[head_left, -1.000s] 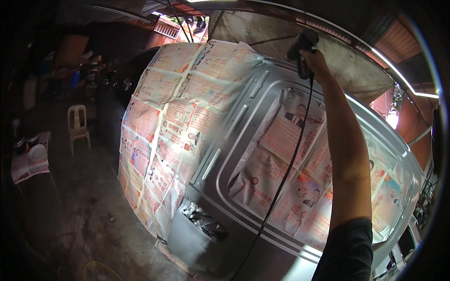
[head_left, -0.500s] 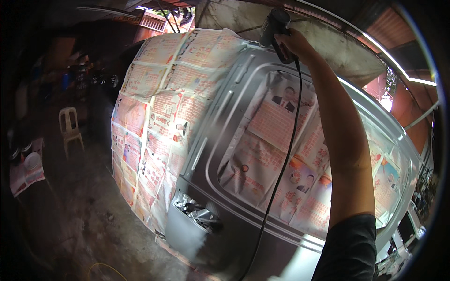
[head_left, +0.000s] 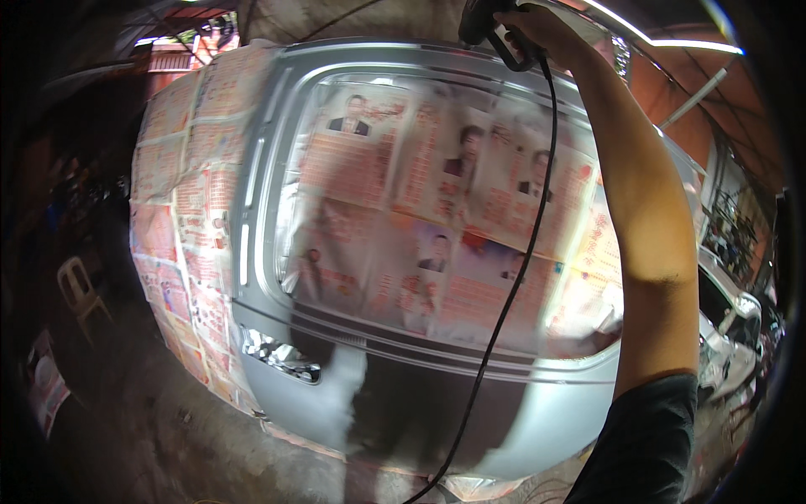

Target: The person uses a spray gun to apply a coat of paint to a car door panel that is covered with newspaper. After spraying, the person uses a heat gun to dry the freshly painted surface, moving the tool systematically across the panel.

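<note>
**Dim workshop under a lit roof**

The floor point(head_left: 159, 428) is bare, dark and stained, with grit and small debris scattered across it. On the left, in shadow, stands a pale plastic chair point(head_left: 81, 290), and below it at the frame's edge lies a heap of printed paper point(head_left: 46, 386). Overhead, a long tube light point(head_left: 663, 38) glows along a roof beam at the upper right, beside reddish-brown roof sheeting point(head_left: 722, 92). At the upper left, daylight shows through a gap under the roof point(head_left: 180, 34). On the far right, a white car point(head_left: 726, 323) is parked, with dim clutter behind it.
</note>
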{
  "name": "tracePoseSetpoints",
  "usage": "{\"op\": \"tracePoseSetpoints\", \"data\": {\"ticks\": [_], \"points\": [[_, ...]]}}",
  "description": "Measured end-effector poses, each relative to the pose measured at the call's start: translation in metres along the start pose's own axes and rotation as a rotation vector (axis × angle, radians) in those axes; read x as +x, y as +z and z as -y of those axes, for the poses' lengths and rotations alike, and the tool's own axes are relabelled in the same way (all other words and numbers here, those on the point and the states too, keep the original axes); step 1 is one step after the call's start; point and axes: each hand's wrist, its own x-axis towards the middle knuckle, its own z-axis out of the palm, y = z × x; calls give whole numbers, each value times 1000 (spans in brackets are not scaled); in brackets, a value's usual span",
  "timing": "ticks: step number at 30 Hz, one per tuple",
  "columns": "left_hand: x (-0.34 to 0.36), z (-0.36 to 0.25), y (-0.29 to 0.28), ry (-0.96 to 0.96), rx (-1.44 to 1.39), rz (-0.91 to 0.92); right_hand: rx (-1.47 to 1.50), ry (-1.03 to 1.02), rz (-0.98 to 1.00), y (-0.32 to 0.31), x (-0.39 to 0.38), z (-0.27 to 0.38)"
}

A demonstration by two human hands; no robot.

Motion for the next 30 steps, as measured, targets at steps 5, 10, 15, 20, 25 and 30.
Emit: {"op": "tracePoseSetpoints", "data": {"ticks": [5,10,15,20,25,30], "points": [[37,32,41,-28,152,-77,-95,99,-168,-106,-59,-51],[70,69,74,31,179,15,-78,154,-272,-209,-128,-103],[101,93,116,45,240,45,-56,174,-436,-314,-184,-158],[120,113,150,59,277,67,129,114,-460,-379,-237,-197],[134,120,175,46,310,97,-9,63,-545,-433,-272,-220],[135,123,191,7,287,99,55,106,-572,-450,-296,-219]]}}
